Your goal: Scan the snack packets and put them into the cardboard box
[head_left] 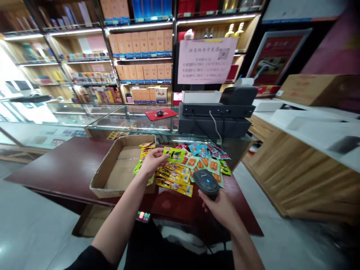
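My left hand [153, 161] pinches the left end of a green snack packet [176, 154], held above the other packets. In my right hand [216, 204] is a dark handheld scanner [206, 180] with a small blue light on its head. Yellow packets [174, 186] lie in a row on the dark red table, between my two hands. Packets with orange pieces [206, 164] and blue packets [199, 150] are spread behind the scanner. A shallow cardboard box [120, 159] stands left of my left hand, with yellow and green packets along its right side.
Behind the dark red table [67, 165] runs a glass counter with a black cash register unit [215, 125] and a mouse [159, 112] on a red pad. A phone [143, 216] lies at the near edge. Another box [92, 221] is lower left. A wooden cabinet stands right.
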`<state>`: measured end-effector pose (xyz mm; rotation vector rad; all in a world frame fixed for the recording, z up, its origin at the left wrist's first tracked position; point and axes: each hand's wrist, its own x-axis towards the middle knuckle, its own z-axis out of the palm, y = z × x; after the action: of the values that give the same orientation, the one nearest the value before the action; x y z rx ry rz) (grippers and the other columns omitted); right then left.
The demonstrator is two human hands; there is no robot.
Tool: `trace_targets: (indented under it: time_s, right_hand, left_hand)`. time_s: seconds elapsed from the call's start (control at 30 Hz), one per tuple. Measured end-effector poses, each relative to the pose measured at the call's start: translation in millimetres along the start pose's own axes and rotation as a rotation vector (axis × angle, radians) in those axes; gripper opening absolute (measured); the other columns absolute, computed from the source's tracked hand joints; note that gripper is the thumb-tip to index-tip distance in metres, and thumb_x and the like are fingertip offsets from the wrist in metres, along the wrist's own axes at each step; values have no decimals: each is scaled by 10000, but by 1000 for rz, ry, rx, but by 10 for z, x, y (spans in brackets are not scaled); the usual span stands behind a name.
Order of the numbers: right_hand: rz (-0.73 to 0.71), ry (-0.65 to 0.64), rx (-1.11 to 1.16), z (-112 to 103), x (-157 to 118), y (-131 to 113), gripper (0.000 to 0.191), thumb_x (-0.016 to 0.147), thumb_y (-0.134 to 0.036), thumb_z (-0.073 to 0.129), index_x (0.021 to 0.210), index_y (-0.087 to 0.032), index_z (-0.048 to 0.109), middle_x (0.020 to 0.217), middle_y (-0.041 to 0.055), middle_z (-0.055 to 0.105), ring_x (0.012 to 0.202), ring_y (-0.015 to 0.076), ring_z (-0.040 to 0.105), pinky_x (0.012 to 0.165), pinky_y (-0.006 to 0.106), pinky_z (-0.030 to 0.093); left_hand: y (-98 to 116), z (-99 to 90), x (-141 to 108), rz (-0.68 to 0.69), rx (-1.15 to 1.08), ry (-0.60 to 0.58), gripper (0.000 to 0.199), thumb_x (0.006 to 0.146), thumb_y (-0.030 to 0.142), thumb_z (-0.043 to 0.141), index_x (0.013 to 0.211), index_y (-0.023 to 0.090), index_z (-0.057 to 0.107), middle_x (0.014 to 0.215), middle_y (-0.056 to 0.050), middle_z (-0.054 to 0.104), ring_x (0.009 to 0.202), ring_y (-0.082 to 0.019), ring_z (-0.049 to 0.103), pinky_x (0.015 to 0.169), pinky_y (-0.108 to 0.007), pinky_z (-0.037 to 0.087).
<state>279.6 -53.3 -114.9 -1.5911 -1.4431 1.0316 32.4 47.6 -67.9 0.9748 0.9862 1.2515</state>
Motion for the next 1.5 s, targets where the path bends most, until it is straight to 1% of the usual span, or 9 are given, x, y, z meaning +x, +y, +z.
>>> trace_targets:
  time_s: [0.13,0.23,0.33,0.63,0.7,0.83,0.97,1.17,1.5]
  right_hand:
    - [-40,-26,-6,127,124,-61,321,766,-471,633,895,-186,561,549,-4,636,454,180,607,441,274,481]
    - [-56,-57,-14,241,205,-99,315,764,-467,635,889,-188,564,529,-3,626,445,181,602,437,277,481]
    - [-67,-74,-27,348,257,-122,314,760,-485,634,842,-191,560,527,3,623,442,183,603,435,281,482]
    - [-30,-75,-57,441,213,-211,326,750,-484,643,843,-186,550,519,-6,615,431,166,587,443,265,464]
    - [-21,-72,-52,446,219,-197,321,748,-484,643,826,-187,552,514,-5,613,429,167,586,435,264,462]
    - [-30,-53,-33,467,244,-152,330,747,-489,642,847,-185,564,524,-5,617,433,168,589,421,259,460]
    - [-47,-59,-36,478,242,-153,327,756,-490,638,849,-186,562,531,-4,623,441,166,598,425,254,459]
    - [-39,-50,-24,403,218,-113,323,777,-476,627,899,-185,558,532,-6,626,450,180,610,446,273,475]
    - [4,54,-14,8,48,-72,289,777,-458,621,858,-183,582,543,3,636,459,181,616,439,266,472]
  left_hand:
    - [230,-549,-142,30,68,113,463,557,317,851,904,145,597,749,-1,671,602,-95,636,585,-225,549]
    - [255,-941,-192,0,106,199,450,569,291,851,910,132,604,788,-31,686,616,-103,649,593,-229,554]
    - [222,-1197,-144,-59,113,263,396,584,242,849,863,123,595,798,-54,694,605,-113,657,595,-246,563]
    - [68,-1308,167,-272,285,236,393,593,241,837,775,153,500,724,-36,669,574,-163,672,614,-295,555]
    - [30,-1322,190,-236,508,214,355,624,304,806,771,162,515,711,-28,660,620,-184,681,604,-285,531]
    - [31,-1339,152,-18,1197,217,321,659,464,728,711,172,604,742,-59,684,755,-223,677,654,-275,478]
    - [116,-1283,57,75,1523,246,377,713,546,645,831,189,674,842,-90,711,816,-240,665,686,-275,450]
    - [250,-988,38,264,1577,251,399,770,574,579,835,191,669,867,-107,702,813,-251,650,672,-282,425]
    - [134,185,188,451,1365,33,321,750,503,651,819,190,660,847,-88,676,790,-227,617,704,-287,414]
